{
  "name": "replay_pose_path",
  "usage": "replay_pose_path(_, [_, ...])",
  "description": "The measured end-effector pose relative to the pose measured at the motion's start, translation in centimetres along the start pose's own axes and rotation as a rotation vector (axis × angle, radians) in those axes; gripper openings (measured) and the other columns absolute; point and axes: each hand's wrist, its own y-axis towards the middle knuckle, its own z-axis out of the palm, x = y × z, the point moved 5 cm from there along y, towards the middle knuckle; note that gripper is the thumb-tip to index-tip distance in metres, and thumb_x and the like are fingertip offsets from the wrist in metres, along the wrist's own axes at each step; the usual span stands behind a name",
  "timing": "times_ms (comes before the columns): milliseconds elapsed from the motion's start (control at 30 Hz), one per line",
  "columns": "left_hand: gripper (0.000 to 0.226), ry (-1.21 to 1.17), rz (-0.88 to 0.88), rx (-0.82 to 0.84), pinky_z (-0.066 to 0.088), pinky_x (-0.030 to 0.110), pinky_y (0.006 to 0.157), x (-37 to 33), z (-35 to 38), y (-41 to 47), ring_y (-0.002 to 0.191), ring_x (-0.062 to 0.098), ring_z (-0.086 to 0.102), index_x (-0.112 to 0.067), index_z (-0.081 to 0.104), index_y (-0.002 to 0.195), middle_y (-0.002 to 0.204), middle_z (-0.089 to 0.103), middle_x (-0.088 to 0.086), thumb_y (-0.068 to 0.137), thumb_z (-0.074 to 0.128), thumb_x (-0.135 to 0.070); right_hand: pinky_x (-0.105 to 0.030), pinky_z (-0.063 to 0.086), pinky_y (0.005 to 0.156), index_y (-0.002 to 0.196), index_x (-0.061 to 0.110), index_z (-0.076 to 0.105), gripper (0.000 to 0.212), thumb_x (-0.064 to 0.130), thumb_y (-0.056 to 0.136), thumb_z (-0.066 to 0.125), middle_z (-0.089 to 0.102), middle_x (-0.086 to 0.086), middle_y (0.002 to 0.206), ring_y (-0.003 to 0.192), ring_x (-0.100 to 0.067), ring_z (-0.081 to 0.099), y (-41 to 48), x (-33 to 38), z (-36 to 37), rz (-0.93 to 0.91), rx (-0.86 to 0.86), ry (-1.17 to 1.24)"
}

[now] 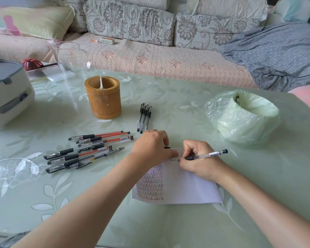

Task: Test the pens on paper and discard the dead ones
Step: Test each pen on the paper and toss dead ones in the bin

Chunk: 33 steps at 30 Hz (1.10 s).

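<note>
My right hand (198,159) grips a clear-barrelled black pen (210,154) with its tip on the white paper (186,187), which carries rows of small written marks in black and red. My left hand (151,145) rests on the paper's upper left corner, fingers curled downward; a small black piece, perhaps a pen cap, pokes out beside it. Several pens with red and black refills (88,149) lie in a loose pile to the left. Three black pens (144,117) lie side by side beyond my left hand. A small bin lined with a green plastic bag (243,117) stands at the right, one pen inside.
A round bamboo pen holder (103,97) stands at the centre back. A clear glass jug (70,56) and a white appliance (5,93) sit at the left. A sofa with cushions and a grey blanket runs behind the green glass-topped table (168,86).
</note>
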Motion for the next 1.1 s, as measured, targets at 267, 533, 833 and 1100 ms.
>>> replay_pose_path(267, [0.039, 0.011, 0.015, 0.014, 0.035, 0.026, 0.067, 0.0, -0.1, -0.1, 0.085, 0.013, 0.047, -0.024, 0.058, 0.088, 0.089, 0.055, -0.004, 0.070, 0.076, -0.054, -0.028, 0.024, 0.051, 0.062, 0.008, 0.043, 0.021, 0.005, 0.068, 0.063, 0.039, -0.001, 0.057, 0.054, -0.013, 0.033, -0.1, 0.1, -0.3, 0.026, -0.026, 0.123])
replay_pose_path(533, [0.039, 0.046, 0.087, 0.197, 0.038, 0.020, 0.067, 0.7, -1.8, -0.4, 0.082, 0.009, 0.053, -0.027, 0.058, 0.113, 0.100, 0.057, -0.007, 0.080, 0.074, -0.041, -0.018, 0.041, 0.050, 0.084, 0.018, 0.074, 0.020, -0.001, 0.087, 0.068, 0.063, 0.007, 0.064, 0.054, -0.007, 0.051, 0.1, -0.1, -0.8, 0.099, -0.113, 0.242])
replay_pose_path(833, [0.009, 0.116, 0.132, 0.100, 0.037, 0.018, 0.063, 0.7, -2.5, -0.9, 0.080, 0.009, 0.054, -0.026, 0.069, 0.099, 0.097, 0.056, -0.007, 0.092, 0.064, -0.028, -0.026, 0.038, 0.042, 0.125, 0.016, 0.064, 0.046, -0.010, 0.097, 0.039, 0.065, -0.013, 0.094, 0.052, -0.020, 0.057, 1.0, 1.3, -0.8, 0.211, -0.101, 0.559])
replay_pose_path(1100, [0.018, 0.107, 0.119, 0.027, 0.048, 0.029, 0.067, 0.6, -3.3, -0.8, 0.076, 0.013, 0.058, -0.021, 0.067, 0.103, 0.093, 0.064, -0.004, 0.098, 0.050, -0.023, -0.035, 0.052, 0.054, 0.119, 0.019, 0.062, 0.038, -0.001, 0.101, 0.035, 0.049, -0.008, 0.091, 0.053, -0.022, 0.060, 1.4, 3.5, -1.8, 0.120, -0.108, 0.486])
